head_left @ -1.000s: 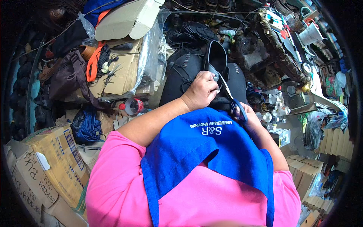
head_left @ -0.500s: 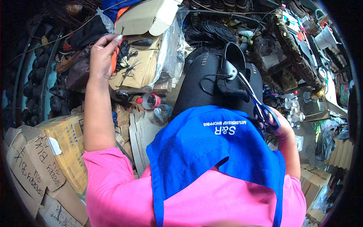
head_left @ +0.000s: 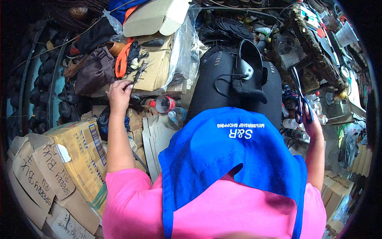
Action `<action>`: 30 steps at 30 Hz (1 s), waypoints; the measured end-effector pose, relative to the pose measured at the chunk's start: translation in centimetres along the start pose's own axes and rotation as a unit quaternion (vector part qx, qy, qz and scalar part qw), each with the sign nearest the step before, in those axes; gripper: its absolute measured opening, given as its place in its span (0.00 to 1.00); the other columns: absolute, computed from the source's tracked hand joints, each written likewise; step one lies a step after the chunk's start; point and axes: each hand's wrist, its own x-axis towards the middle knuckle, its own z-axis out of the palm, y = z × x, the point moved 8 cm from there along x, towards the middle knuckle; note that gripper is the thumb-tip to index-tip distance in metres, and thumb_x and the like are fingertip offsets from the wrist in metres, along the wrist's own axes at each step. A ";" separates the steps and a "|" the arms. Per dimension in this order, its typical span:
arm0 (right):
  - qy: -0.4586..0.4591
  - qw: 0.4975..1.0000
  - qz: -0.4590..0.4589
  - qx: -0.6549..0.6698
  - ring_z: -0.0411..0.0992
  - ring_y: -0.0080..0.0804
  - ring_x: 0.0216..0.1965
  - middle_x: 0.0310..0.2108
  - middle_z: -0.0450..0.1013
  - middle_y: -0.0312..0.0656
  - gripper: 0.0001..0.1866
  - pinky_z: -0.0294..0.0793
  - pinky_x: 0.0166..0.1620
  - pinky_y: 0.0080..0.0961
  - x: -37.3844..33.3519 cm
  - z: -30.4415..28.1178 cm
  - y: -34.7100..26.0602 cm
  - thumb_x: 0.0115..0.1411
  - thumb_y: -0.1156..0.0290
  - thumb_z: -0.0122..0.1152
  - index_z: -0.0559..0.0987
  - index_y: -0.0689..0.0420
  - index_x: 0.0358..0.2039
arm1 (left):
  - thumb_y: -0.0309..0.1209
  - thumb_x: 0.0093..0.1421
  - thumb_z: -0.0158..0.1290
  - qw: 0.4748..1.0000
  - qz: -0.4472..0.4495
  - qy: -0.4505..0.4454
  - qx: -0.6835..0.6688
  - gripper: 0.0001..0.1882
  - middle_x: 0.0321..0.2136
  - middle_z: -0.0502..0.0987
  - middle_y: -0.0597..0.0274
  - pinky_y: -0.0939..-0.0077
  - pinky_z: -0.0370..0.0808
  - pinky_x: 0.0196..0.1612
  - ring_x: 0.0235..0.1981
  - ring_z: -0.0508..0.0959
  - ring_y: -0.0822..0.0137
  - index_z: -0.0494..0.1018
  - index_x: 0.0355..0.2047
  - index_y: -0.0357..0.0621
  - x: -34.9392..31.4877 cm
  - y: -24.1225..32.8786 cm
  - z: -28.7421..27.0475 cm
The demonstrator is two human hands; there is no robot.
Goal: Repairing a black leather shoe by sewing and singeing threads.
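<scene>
My left hand [head_left: 120, 95] reaches forward on the left, thumb and fingers pinched together at the edge of a stack of brown card. What they hold is too small to make out. Thin black cord pieces [head_left: 139, 75] lie right by the fingertips. My right hand [head_left: 313, 126] grips a pair of scissors [head_left: 303, 108] by the dark handles, with the blades pointing up and away from me. Across my black-clad thighs rests a black shoe-like piece [head_left: 250, 55] with a metal plate, a loop of black cord and an open top.
Brown card sheets [head_left: 157, 79] and clear plastic [head_left: 183, 51] lie ahead on the left, beside an orange strap [head_left: 123, 61] and a dark cloth bag [head_left: 94, 71]. Plastic bottles [head_left: 163, 104] stand near my left knee. A yellow-brown carton [head_left: 75, 155] is at the left; more bottles [head_left: 292, 123] are by my right hand.
My left hand has come down and nearer, from beside the card flap to the cord pieces. My right hand has swung the scissors right, away from the black piece on my lap.
</scene>
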 end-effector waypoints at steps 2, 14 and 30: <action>-0.038 0.996 0.081 -0.002 0.67 0.18 0.26 0.31 0.72 0.34 0.21 0.65 0.30 0.16 0.5 -0.5 2.0 0.61 0.53 0.54 0.73 0.58 0.44 | 0.31 0.51 0.58 1.000 -0.019 -0.016 0.009 0.09 0.35 0.77 0.57 0.65 0.69 0.45 0.41 0.74 0.56 0.79 0.32 0.44 0.1 -0.9 0.1; 0.155 0.959 -0.142 -0.191 0.70 0.22 0.36 0.34 0.74 0.38 0.18 0.69 0.43 0.22 -0.5 0.1 -5.1 0.56 0.68 0.59 0.73 0.64 0.44 | 0.31 0.53 0.57 0.984 -0.120 -0.064 0.113 0.08 0.26 0.73 0.51 0.61 0.70 0.35 0.29 0.75 0.51 0.73 0.29 0.39 3.6 -3.6 -0.9; 0.267 0.669 0.024 -0.693 0.76 0.46 0.36 0.32 0.76 0.54 0.30 0.73 0.42 0.36 12.1 -12.6 -22.8 0.48 0.42 0.57 0.81 0.62 0.30 | 0.25 0.52 0.55 0.990 0.008 0.085 0.111 0.19 0.42 0.69 0.52 0.60 0.68 0.48 0.46 0.70 0.52 0.71 0.46 0.44 5.1 6.1 -3.6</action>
